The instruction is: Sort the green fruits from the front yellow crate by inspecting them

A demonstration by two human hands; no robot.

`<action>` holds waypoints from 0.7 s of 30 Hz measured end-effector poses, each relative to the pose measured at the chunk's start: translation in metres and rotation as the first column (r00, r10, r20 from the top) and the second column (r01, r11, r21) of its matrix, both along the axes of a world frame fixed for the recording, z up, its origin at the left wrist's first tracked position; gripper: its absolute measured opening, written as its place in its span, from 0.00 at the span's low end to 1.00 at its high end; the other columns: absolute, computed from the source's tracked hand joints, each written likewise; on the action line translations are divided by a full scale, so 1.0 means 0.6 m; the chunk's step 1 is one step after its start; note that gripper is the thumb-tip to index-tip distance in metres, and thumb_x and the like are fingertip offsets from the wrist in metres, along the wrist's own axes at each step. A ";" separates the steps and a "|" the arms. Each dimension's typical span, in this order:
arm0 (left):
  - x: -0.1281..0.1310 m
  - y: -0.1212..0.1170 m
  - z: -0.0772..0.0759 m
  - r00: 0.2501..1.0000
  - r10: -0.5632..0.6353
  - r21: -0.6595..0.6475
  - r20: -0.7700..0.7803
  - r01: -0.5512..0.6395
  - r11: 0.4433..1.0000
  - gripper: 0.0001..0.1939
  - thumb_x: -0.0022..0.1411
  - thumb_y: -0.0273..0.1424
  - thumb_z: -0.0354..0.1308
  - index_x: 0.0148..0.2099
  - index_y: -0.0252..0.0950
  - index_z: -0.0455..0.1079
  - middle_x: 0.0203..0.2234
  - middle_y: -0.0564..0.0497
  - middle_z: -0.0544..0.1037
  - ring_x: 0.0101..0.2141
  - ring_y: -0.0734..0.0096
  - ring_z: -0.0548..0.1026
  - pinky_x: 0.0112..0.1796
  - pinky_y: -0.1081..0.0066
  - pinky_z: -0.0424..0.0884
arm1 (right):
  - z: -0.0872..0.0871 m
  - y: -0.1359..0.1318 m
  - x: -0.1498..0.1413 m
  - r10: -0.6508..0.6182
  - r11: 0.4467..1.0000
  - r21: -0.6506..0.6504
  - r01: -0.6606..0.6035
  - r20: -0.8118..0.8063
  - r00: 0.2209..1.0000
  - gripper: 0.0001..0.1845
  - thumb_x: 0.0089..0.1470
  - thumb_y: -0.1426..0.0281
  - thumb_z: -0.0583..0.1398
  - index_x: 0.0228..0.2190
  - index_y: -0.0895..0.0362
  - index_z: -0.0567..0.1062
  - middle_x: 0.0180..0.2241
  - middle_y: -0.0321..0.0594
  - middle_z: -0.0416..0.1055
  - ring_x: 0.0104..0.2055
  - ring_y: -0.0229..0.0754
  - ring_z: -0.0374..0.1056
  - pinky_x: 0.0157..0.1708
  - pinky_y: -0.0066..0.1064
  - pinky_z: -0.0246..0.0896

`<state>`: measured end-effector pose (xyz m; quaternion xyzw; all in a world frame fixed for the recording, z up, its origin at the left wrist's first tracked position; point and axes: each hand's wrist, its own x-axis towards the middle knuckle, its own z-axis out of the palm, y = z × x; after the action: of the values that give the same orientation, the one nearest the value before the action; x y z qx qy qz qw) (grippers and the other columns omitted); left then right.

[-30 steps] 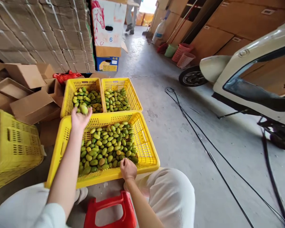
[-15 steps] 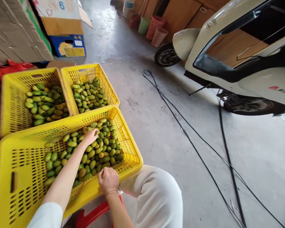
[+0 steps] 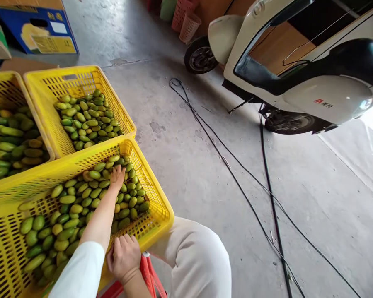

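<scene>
A: Near to far, quick. Hands?
B: Two, apart. Right hand [image 3: 124, 256], fingers folded at the near rim of the near crate [image 3: 162, 203]; can't tell if it's clamped on. Left hand [image 3: 117, 176], fingers extended, touching the green fruits [image 3: 71, 223] in that crate.
A: Around them?
B: One pale sleeve [image 3: 81, 269], one pale-trousered knee [image 3: 202, 256], one red stool [image 3: 148, 275], partly hidden under the crate's near side.
A: Changed since the last frame?
B: Left hand was curled over fruit; now it's opened out, closer to the crate's far right corner. View swung right: box marked "6" gone, left rear crate [image 3: 4, 89] cut off.
A: Crates?
B: Three, yellow: near one, that one, and the right rear crate [image 3: 49, 124] beside it. Fruit in all three, too heaped to count.
A: Farther out?
B: Black cables [image 3: 217, 147], crossing on the grey floor [image 3: 205, 186]. One white scooter [image 3: 323, 97]: red logo, characters too small to read. One blue box [image 3: 34, 27]: yellow label, print illegible. Two pink baskets [image 3: 189, 27], one green bin [image 3: 168, 9] at the top edge.
</scene>
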<state>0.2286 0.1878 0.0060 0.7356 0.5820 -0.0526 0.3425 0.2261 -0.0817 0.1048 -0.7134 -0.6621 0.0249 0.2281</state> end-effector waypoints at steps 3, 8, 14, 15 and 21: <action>0.004 -0.020 0.000 0.999 -0.026 0.028 -0.031 0.027 0.999 0.19 0.66 0.23 0.52 0.56 0.37 0.73 0.58 0.32 0.75 0.59 0.40 0.71 0.50 0.51 0.75 | 0.003 0.002 0.001 -0.004 1.000 -0.006 0.004 -0.004 1.000 0.06 0.47 0.71 0.59 0.24 0.51 0.64 0.21 0.36 0.65 0.23 0.43 0.59 0.28 0.40 0.42; -0.033 -0.083 0.025 0.999 0.044 0.085 -0.030 -0.041 0.995 0.17 0.61 0.23 0.60 0.53 0.35 0.71 0.55 0.34 0.74 0.50 0.50 0.78 0.48 0.58 0.75 | 0.003 0.005 -0.001 -0.030 0.999 -0.020 0.030 -0.004 1.000 0.07 0.49 0.71 0.60 0.23 0.52 0.67 0.20 0.36 0.67 0.23 0.42 0.62 0.28 0.39 0.47; -0.219 -0.287 0.109 0.929 0.352 0.153 0.114 -0.367 0.918 0.05 0.63 0.33 0.55 0.42 0.40 0.67 0.40 0.43 0.81 0.42 0.54 0.81 0.45 0.59 0.76 | 0.012 0.023 0.000 -0.051 0.934 -0.355 0.044 -0.011 0.999 0.08 0.54 0.70 0.63 0.24 0.54 0.75 0.22 0.41 0.75 0.26 0.46 0.73 0.29 0.38 0.57; -0.244 -0.330 0.127 0.900 0.420 0.181 0.114 -0.435 0.882 0.05 0.64 0.36 0.55 0.41 0.41 0.67 0.38 0.43 0.81 0.40 0.53 0.80 0.41 0.60 0.75 | 0.018 0.029 0.001 -0.054 0.889 -0.457 0.036 -0.025 0.998 0.08 0.56 0.70 0.63 0.25 0.55 0.77 0.24 0.43 0.78 0.28 0.47 0.76 0.31 0.37 0.60; -0.248 -0.459 0.199 0.803 0.594 0.380 0.052 -0.566 0.732 0.10 0.69 0.39 0.52 0.38 0.41 0.70 0.35 0.43 0.81 0.32 0.58 0.77 0.31 0.66 0.66 | 0.067 0.062 0.008 -0.122 0.602 -0.798 -0.001 -0.093 0.988 0.16 0.67 0.71 0.56 0.39 0.60 0.84 0.39 0.54 0.84 0.45 0.54 0.82 0.44 0.39 0.70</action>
<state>0.0797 -0.0876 0.1252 0.5664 0.7932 0.1430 0.1723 0.2310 -0.0445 0.1450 -0.7588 -0.5399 0.3580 -0.0672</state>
